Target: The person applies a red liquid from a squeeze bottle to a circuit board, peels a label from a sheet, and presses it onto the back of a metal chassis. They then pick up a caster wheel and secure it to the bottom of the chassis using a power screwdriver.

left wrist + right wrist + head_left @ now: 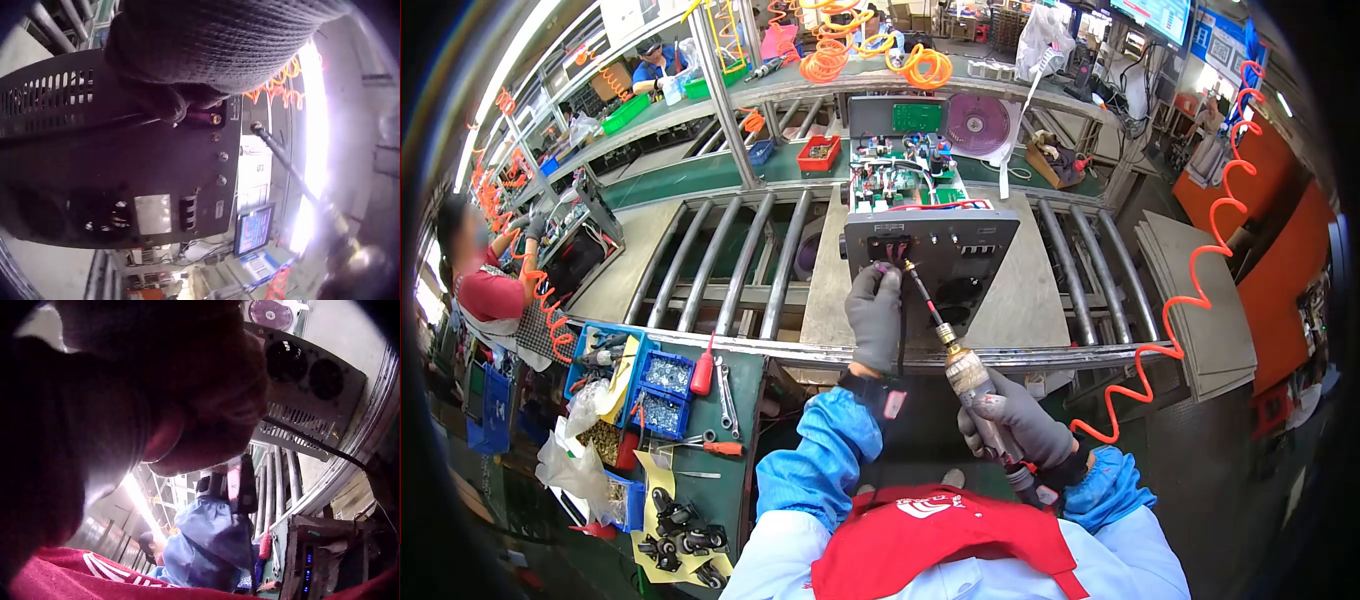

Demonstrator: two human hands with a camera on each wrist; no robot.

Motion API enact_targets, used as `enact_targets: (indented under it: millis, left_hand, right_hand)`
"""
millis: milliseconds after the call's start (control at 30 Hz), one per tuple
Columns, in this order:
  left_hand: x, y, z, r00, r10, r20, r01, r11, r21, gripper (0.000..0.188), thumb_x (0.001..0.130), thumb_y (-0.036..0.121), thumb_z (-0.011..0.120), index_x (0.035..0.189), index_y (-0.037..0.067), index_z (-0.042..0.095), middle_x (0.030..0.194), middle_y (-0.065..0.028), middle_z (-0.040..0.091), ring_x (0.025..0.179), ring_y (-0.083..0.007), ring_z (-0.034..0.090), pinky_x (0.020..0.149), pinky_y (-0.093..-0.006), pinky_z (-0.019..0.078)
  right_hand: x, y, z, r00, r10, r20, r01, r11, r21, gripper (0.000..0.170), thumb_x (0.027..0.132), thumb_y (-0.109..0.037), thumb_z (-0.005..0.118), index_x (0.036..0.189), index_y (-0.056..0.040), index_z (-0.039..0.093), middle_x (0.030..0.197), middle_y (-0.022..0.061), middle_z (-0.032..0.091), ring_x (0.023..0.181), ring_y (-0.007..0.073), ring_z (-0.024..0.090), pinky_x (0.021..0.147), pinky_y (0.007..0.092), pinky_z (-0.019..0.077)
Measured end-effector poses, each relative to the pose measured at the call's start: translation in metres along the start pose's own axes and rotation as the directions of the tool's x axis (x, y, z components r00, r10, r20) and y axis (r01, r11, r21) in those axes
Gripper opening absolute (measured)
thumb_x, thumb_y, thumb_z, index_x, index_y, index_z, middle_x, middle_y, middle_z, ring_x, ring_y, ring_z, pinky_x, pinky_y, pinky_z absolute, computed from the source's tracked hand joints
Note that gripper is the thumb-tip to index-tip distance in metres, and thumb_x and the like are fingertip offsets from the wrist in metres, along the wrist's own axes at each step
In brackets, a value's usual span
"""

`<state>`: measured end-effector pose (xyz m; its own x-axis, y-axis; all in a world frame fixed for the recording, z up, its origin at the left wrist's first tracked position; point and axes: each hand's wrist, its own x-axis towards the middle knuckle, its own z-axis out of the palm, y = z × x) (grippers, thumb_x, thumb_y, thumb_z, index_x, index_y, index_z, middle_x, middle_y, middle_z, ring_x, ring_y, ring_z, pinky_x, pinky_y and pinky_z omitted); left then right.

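Observation:
A dark metal panel (970, 238) forms the near face of an open-topped unit with circuit boards (900, 180). My left hand (874, 315) is at the panel's upper left, fingertips pinching a dark cable (903, 340) beside red leads. In the left wrist view, that hand (206, 47) covers part of the panel (112, 169) near brass terminals (216, 119). My right hand (1025, 422) grips a power driver (968, 375), its long bit (922, 295) pointing up towards the terminals; contact is unclear. The right hand (187, 387) is dark in the right wrist view, its fingers curled.
The unit stands on a board (1040, 300) over metal rollers (745, 260). At lower left are blue screw bins (668, 373), wrenches (726, 400), a red-handled screwdriver (703, 370) and black casters (685, 530). An orange coiled hose (1190, 300) hangs at right. Another person (490, 290) is at far left.

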<state>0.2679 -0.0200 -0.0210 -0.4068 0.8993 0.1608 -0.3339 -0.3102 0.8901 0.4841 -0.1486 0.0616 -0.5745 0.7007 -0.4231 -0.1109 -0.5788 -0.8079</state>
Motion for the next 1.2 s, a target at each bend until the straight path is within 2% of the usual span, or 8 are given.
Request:
enact_targets:
  millis: [267, 367, 567, 800, 900, 1000, 1133, 1200]
  left_hand:
    - [0.007, -0.008, -0.015, 0.986, 0.133, 0.097, -0.147, 0.977, 0.153, 0.013, 0.095, 0.004, 0.062, 0.107, 0.002, 0.065, 0.094, -0.0020, 0.067, 0.079, -0.0059, 0.059, 0.071, -0.0209, 0.0486]
    - [0.009, -0.009, -0.020, 0.982, 0.134, 0.134, -0.146, 0.986, 0.085, 0.013, 0.094, 0.003, 0.062, 0.106, 0.001, 0.066, 0.094, -0.0008, 0.066, 0.083, -0.0071, 0.059, 0.076, -0.0222, 0.0493]
    - [0.011, 0.002, -0.023, 0.888, 0.400, 0.225, -0.458, 0.748, 0.479, 0.018, 0.090, 0.009, 0.069, 0.103, -0.002, 0.065, 0.092, -0.0075, 0.062, 0.084, -0.0153, 0.061, 0.075, -0.0260, 0.0489]
    - [0.015, 0.017, -0.007, 0.908, 0.357, -0.221, -0.053, 0.620, 0.783, 0.073, 0.072, 0.041, 0.085, 0.121, -0.003, 0.054, 0.104, -0.0173, 0.064, 0.094, -0.0340, 0.064, 0.082, -0.0431, 0.0498]
    - [0.030, 0.005, -0.018, 0.757, 0.652, -0.046, -0.325, 0.436, 0.839, 0.075, 0.071, 0.043, 0.085, 0.122, -0.002, 0.054, 0.109, -0.0180, 0.065, 0.099, -0.0328, 0.065, 0.086, -0.0403, 0.0503]
    - [0.036, 0.011, -0.027, 0.940, 0.341, 0.007, -0.282, 0.765, 0.579, 0.074, 0.070, 0.043, 0.085, 0.122, -0.001, 0.054, 0.111, -0.0182, 0.066, 0.101, -0.0323, 0.066, 0.087, -0.0394, 0.0508]
    - [0.043, 0.016, -0.033, 0.961, 0.270, 0.056, -0.241, 0.721, 0.650, 0.067, 0.073, 0.037, 0.084, 0.121, 0.001, 0.055, 0.110, -0.0169, 0.067, 0.097, -0.0313, 0.067, 0.084, -0.0392, 0.0518]
    - [0.045, 0.013, -0.035, 0.952, 0.295, 0.077, -0.269, 0.692, 0.670, 0.064, 0.075, 0.036, 0.083, 0.121, 0.002, 0.055, 0.108, -0.0163, 0.067, 0.096, -0.0314, 0.067, 0.082, -0.0394, 0.0522]
  right_hand:
    - [0.017, -0.004, 0.005, 0.997, 0.040, 0.059, -0.035, 0.997, -0.075, 0.048, 0.091, -0.031, 0.063, 0.127, -0.0084, 0.043, 0.084, 0.0073, 0.062, 0.063, 0.0144, 0.064, 0.055, 0.0286, 0.0544]
    - [0.022, -0.002, 0.005, 0.996, 0.040, 0.084, -0.035, 0.997, -0.065, 0.048, 0.091, -0.033, 0.062, 0.127, -0.0075, 0.043, 0.085, 0.0079, 0.062, 0.063, 0.0146, 0.064, 0.055, 0.0285, 0.0550]
    - [0.027, -0.006, 0.009, 0.996, 0.031, 0.079, -0.033, 0.999, 0.024, 0.041, 0.093, -0.031, 0.060, 0.123, -0.0074, 0.044, 0.084, 0.0074, 0.062, 0.063, 0.0140, 0.063, 0.054, 0.0294, 0.0551]
    - [0.046, -0.012, 0.035, 0.999, -0.051, 0.013, 0.051, 0.998, -0.023, 0.038, 0.095, -0.031, 0.058, 0.123, -0.0079, 0.046, 0.083, 0.0062, 0.061, 0.063, 0.0136, 0.063, 0.055, 0.0273, 0.0537]
    - [0.049, -0.011, 0.042, 0.997, -0.076, -0.012, 0.075, 0.997, -0.016, 0.037, 0.096, -0.033, 0.057, 0.121, -0.0084, 0.047, 0.083, 0.0055, 0.061, 0.063, 0.0135, 0.063, 0.055, 0.0270, 0.0535]
    - [0.053, 0.001, 0.046, 0.999, -0.035, -0.017, 0.038, 0.981, 0.189, 0.035, 0.097, -0.036, 0.055, 0.118, -0.0093, 0.049, 0.083, 0.0052, 0.062, 0.063, 0.0134, 0.062, 0.054, 0.0268, 0.0536]
    - [0.056, 0.007, 0.062, 1.000, 0.004, 0.004, -0.005, 0.924, 0.383, 0.033, 0.100, -0.039, 0.052, 0.114, -0.0098, 0.050, 0.082, 0.0054, 0.062, 0.062, 0.0131, 0.062, 0.053, 0.0262, 0.0537]
    - [0.057, 0.008, 0.074, 0.997, -0.008, -0.074, 0.031, 0.948, 0.316, 0.033, 0.100, -0.039, 0.052, 0.113, -0.0091, 0.050, 0.082, 0.0054, 0.061, 0.062, 0.0130, 0.062, 0.052, 0.0262, 0.0536]
